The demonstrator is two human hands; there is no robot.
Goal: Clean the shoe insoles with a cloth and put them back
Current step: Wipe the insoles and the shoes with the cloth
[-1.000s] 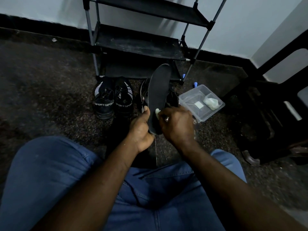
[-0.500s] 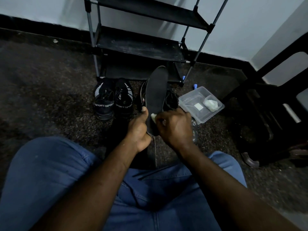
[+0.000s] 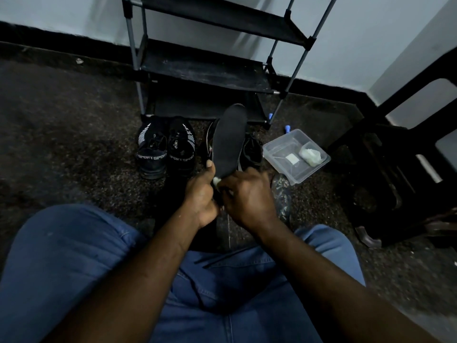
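I hold a black insole (image 3: 228, 141) upright in front of my knees. My left hand (image 3: 201, 196) grips its lower end, thumb up along the left edge. My right hand (image 3: 247, 194) pinches a small white cloth (image 3: 216, 180) against the insole's heel end; most of the cloth is hidden under the fingers. Behind the insole stands a dark pair of shoes (image 3: 249, 152), partly hidden. A second black pair marked SPORT (image 3: 165, 147) sits to the left on the floor.
A clear plastic box (image 3: 295, 155) with a white wad and a small white square lies on the floor at right. A black shoe rack (image 3: 210, 68) stands against the wall ahead. A dark chair (image 3: 395, 157) fills the right side. A crumpled clear bag (image 3: 282, 194) lies by my right hand.
My right hand with the cloth has slid down the insole toward its heel end. The insole has tilted slightly and sits lower in my left hand's grip.
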